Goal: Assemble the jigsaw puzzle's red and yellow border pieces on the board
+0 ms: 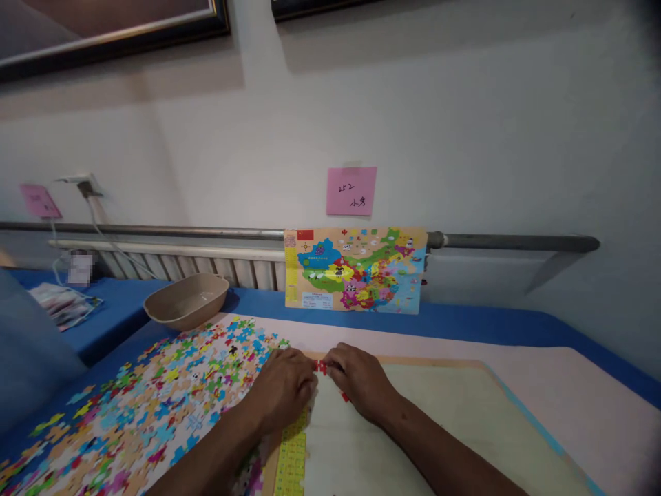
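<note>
The red puzzle pieces point(321, 367) are at the far left corner of the puzzle board point(423, 420), between the two hands. The right hand point(359, 379) has its fingers bent, with the tips at these pieces; one more red bit point(345, 397) shows under it. The left hand point(286, 386) is curled just beside, on the left edge. For both hands, I cannot tell if something is gripped. Many loose pieces point(170, 420) are spread to the left, near a beige bowl point(186, 303) on the blue table point(480, 322). Farther, a colourful map point(356, 272) hangs.
</note>
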Demonstrator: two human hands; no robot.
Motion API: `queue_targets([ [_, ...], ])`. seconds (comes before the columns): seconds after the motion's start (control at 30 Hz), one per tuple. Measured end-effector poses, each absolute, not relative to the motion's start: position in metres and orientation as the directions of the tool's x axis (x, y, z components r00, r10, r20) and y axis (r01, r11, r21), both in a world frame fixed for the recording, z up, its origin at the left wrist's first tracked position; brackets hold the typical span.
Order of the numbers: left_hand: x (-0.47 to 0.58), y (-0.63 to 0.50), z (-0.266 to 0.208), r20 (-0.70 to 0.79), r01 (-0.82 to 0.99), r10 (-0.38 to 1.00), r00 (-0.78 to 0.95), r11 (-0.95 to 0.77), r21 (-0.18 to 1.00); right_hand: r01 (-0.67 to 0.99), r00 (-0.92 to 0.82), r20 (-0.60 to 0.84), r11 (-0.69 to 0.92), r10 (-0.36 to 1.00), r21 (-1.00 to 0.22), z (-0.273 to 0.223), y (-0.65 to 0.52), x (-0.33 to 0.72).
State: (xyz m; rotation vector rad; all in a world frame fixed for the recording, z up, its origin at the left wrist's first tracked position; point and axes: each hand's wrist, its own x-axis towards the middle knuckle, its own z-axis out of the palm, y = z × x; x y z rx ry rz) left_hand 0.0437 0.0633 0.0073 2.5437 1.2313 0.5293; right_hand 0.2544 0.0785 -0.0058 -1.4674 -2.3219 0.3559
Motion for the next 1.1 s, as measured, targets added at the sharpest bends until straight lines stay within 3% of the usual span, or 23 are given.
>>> queue_targets([
  [0.23,0.048,0.085,0.008,0.201,0.811,0.848,0.49,-0.528,0.252,0.816,-0.374,0.175,0.413,0.911,-0.404,-0.006,0.077,0.253],
  [0.67,0.068,0.093,0.009,0.19,0.815,0.799,0.571,-0.579,-0.011,0.835,-0.353,0.176,0.395,0.919,-0.383,-0.008,0.078,0.254],
  [1.1,0.067,0.087,0.005,0.218,0.815,0.789,0.574,-0.577,-0.057,0.858,-0.42,0.154,0.446,0.894,-0.256,-0.003,0.077,0.253],
])
